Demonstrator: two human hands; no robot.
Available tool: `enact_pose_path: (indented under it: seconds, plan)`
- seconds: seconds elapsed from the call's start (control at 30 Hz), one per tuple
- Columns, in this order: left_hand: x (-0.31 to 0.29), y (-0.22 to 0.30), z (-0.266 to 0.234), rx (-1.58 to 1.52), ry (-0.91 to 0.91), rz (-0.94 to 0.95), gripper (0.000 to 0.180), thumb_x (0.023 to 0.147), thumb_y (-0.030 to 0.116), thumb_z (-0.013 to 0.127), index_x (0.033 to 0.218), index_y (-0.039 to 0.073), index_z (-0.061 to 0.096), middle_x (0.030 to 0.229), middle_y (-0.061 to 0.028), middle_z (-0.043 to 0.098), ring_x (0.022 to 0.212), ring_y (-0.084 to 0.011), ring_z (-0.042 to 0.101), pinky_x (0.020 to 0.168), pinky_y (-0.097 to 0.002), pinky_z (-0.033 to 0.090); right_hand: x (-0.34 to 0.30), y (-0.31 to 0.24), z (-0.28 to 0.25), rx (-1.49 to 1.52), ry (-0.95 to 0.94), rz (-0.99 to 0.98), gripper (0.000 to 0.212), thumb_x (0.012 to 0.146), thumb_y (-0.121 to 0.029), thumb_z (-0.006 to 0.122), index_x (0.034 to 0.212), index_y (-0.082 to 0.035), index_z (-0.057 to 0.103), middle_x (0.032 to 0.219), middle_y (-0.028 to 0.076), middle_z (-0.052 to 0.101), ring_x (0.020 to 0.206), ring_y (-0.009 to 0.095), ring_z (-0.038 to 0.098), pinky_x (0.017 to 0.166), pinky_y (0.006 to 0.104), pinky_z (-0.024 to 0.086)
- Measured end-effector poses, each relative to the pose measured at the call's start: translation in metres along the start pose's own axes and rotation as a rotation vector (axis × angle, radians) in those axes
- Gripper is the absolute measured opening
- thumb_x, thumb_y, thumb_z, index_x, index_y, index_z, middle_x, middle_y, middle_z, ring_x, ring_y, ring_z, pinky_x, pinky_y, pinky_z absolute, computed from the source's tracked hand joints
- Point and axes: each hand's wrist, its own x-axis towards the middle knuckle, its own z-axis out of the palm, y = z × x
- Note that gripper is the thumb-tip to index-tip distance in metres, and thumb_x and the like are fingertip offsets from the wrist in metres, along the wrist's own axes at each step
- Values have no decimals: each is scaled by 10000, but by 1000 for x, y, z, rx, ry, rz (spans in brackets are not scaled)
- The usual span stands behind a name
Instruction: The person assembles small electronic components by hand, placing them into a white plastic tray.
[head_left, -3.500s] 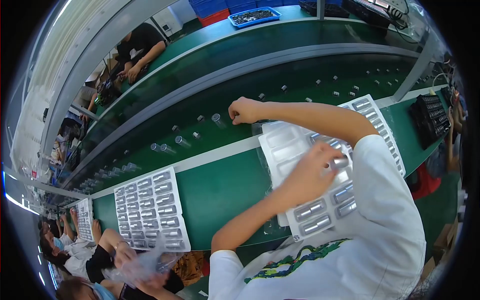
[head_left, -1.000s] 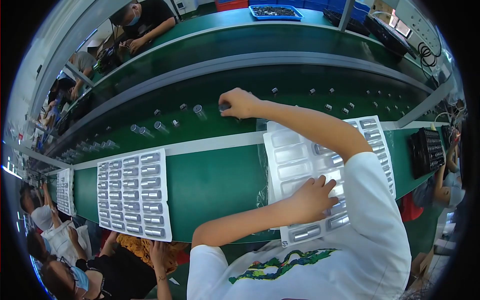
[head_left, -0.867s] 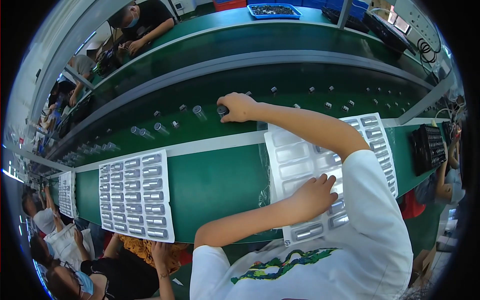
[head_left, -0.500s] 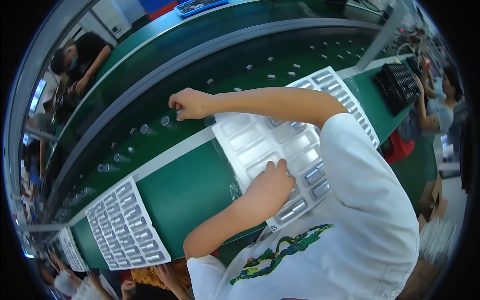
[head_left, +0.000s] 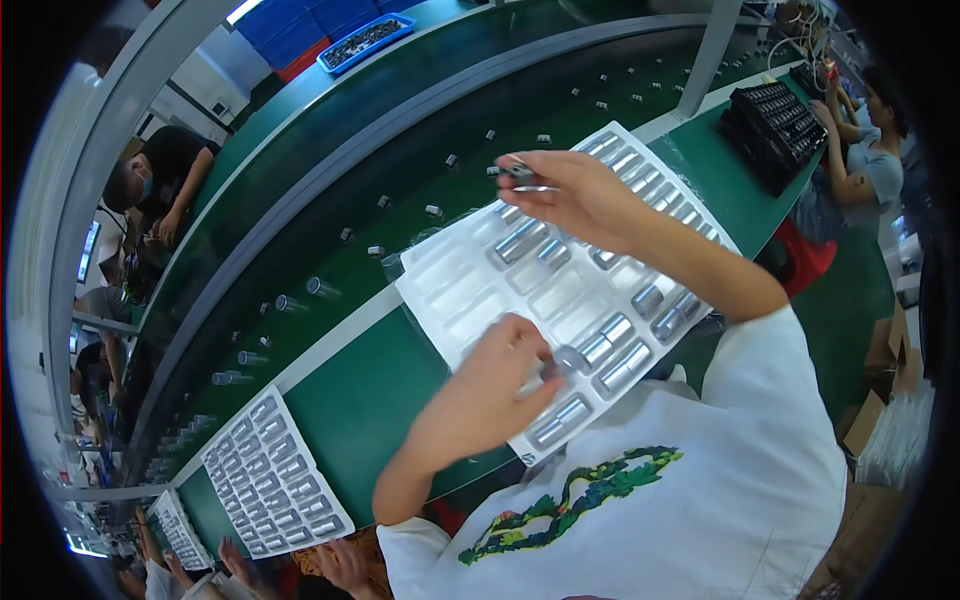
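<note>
My right hand (head_left: 575, 190) is raised over the far edge of a white moulded tray (head_left: 440, 300), its fingers closed around small silver metal cylinders (head_left: 516, 172). My left hand (head_left: 490, 385), smeared by motion, is over the tray's near left part. A blurred round-ended silver cylinder (head_left: 570, 360) shows at its thumb and fingertips, beside a cylinder lying in a pocket. Other pockets of the tray hold silver cylinders (head_left: 563, 420), mostly along the near and right sides; several pockets at the left hold nothing.
Beyond the tray runs a green conveyor belt (head_left: 330, 245) carrying small metal cylinders and clear-looking caps (head_left: 320, 287). A filled white tray (head_left: 275, 480) lies to the left. Black trays (head_left: 775, 135) stand at the right near a co-worker (head_left: 865, 150). A metal post (head_left: 708, 60) rises behind.
My right hand has moved from over the belt to the right, above the tray, with metal cylinders in it. My left hand has lifted slightly and shifted left. The view has turned a little.
</note>
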Motion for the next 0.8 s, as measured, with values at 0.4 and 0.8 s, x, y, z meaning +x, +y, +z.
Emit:
enact_pose_path:
  seconds: [0.4, 0.8]
  plan:
    - [-8, 4, 84, -978, 673, -222, 407, 853, -57, 671, 1241, -58, 549, 1107, -128, 629, 1005, -229, 654, 900, -349, 546, -127, 71, -32, -195, -78, -311, 424, 817, 16, 746, 1220, 26, 615, 1129, 111, 632, 996, 157, 630, 856, 298, 551]
    - [-22, 23, 128, -958, 883, -182, 405, 754, -152, 725, 1142, -74, 640, 1152, -135, 591, 1038, -192, 623, 800, -256, 539, -147, 76, -42, -804, -275, -580, 382, 693, 1, 837, 1059, -2, 728, 1020, 153, 721, 927, 235, 699, 792, 306, 544]
